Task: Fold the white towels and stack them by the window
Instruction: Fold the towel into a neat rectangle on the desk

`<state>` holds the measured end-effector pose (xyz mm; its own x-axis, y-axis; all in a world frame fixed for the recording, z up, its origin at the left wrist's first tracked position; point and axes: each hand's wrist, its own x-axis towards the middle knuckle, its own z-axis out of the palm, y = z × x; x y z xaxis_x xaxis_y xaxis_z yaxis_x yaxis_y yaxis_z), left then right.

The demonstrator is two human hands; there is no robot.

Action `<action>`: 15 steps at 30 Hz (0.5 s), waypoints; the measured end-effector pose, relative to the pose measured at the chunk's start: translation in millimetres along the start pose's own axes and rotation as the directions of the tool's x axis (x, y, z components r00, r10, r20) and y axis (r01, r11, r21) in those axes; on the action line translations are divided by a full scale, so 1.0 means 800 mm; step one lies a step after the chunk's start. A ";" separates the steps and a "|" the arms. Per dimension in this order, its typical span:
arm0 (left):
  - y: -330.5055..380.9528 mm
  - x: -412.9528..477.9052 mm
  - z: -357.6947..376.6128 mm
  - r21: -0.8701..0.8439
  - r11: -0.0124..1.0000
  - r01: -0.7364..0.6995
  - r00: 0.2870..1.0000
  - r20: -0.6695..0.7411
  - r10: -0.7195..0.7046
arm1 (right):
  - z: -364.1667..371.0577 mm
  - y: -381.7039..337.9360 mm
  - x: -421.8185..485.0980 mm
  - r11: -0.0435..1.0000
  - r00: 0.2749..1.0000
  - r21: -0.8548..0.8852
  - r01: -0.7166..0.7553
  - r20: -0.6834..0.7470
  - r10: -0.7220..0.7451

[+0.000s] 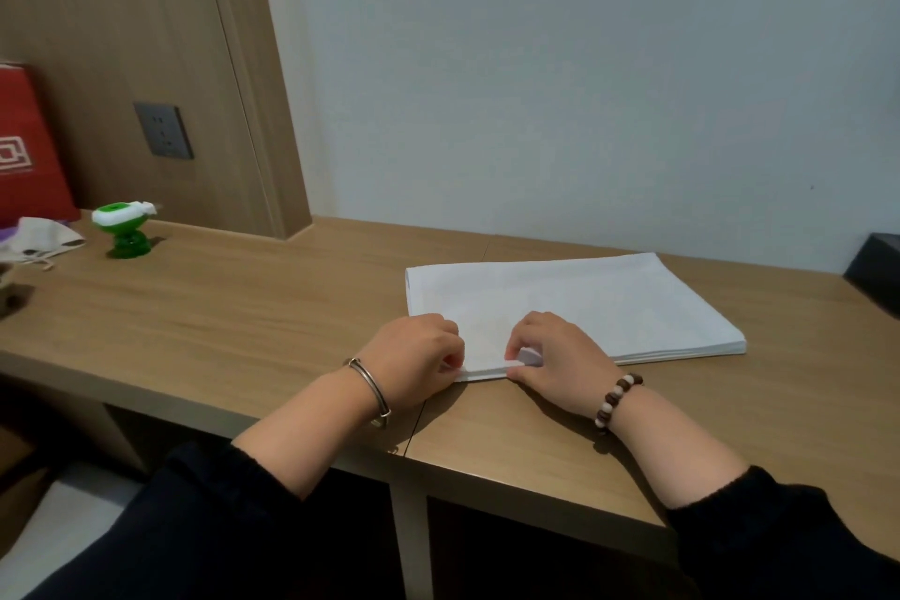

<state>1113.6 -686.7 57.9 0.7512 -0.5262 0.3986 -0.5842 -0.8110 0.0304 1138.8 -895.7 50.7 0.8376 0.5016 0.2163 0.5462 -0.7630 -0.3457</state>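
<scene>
A flat stack of thin white towels (584, 302) lies on the wooden table (243, 307), right of centre, near the wall. My left hand (414, 358) pinches the stack's near left corner, fingers curled at its edge. Just to the right, my right hand (550, 356) pinches the near edge, and thumb and fingers lift a small flap of the top layer. Both wrists rest on the table. No window is in view.
A green and white plastic gadget (127, 229) stands at the far left, beside a crumpled cloth bag (39, 236) and a red paper bag (24, 146). A dark box (876, 278) sits at the right edge. A wall socket (163, 131) is on the wood panel.
</scene>
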 end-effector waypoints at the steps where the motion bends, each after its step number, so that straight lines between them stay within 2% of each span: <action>1: 0.001 0.001 0.001 -0.006 0.999 0.034 0.998 0.047 -0.034 | 0.001 -0.001 0.000 1.000 1.000 -0.026 0.012 -0.008 -0.013; 4: 0.001 0.001 0.003 0.056 0.996 0.072 0.993 0.090 -0.077 | 0.002 -0.006 0.000 0.995 0.998 -0.091 0.052 -0.040 -0.056; 7: 0.002 -0.004 0.003 0.041 0.999 -0.008 1.000 0.023 0.007 | 0.000 -0.010 -0.003 0.987 0.995 -0.142 0.081 -0.046 -0.088; 12: 0.004 -0.014 0.002 0.009 0.997 -0.076 0.997 -0.026 0.076 | -0.007 -0.010 -0.003 0.991 0.997 -0.121 0.064 0.055 -0.058; 15: 0.004 -0.014 0.001 -0.021 1.000 0.005 0.999 0.036 -0.004 | -0.005 -0.013 -0.001 0.994 0.996 -0.100 0.034 0.087 -0.026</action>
<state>1103.1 -683.6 52.9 0.7641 -0.5317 0.3654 -0.5868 -0.8081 0.0511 1132.4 -890.1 57.4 0.8194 0.5548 0.1444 0.5728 -0.7822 -0.2451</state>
